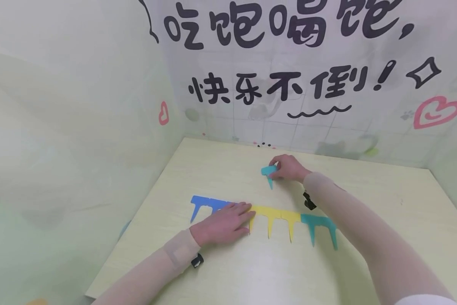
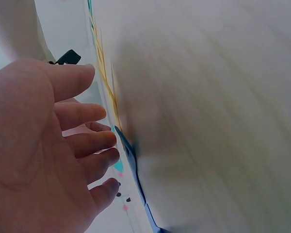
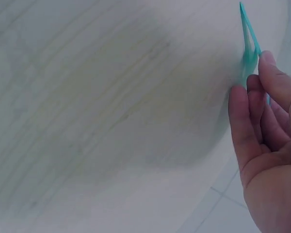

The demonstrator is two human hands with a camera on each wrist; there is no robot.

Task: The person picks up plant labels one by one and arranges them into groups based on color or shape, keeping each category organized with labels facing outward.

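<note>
A row of T-shaped plastic plant labels lies across the table, stems toward me: blue labels (image 1: 202,201) on the left, yellow labels (image 1: 276,212) in the middle, dark teal labels (image 1: 320,221) on the right. My left hand (image 1: 222,224) rests over the place where blue meets yellow, hiding part of the row; its fingers look loosely bent in the left wrist view. Behind the row, my right hand (image 1: 291,168) pinches a turquoise plant label (image 1: 267,171) between thumb and fingers. In the right wrist view this label (image 3: 250,54) is seen nearly edge-on. My right forearm covers the row's right end.
The pale wooden table (image 1: 213,173) ends at a printed back curtain (image 1: 247,123) with dark lettering. Another pale curtain (image 1: 79,140) hangs along the left side. A black strap piece (image 1: 197,260) hangs below the left wrist, another (image 1: 309,201) near the right.
</note>
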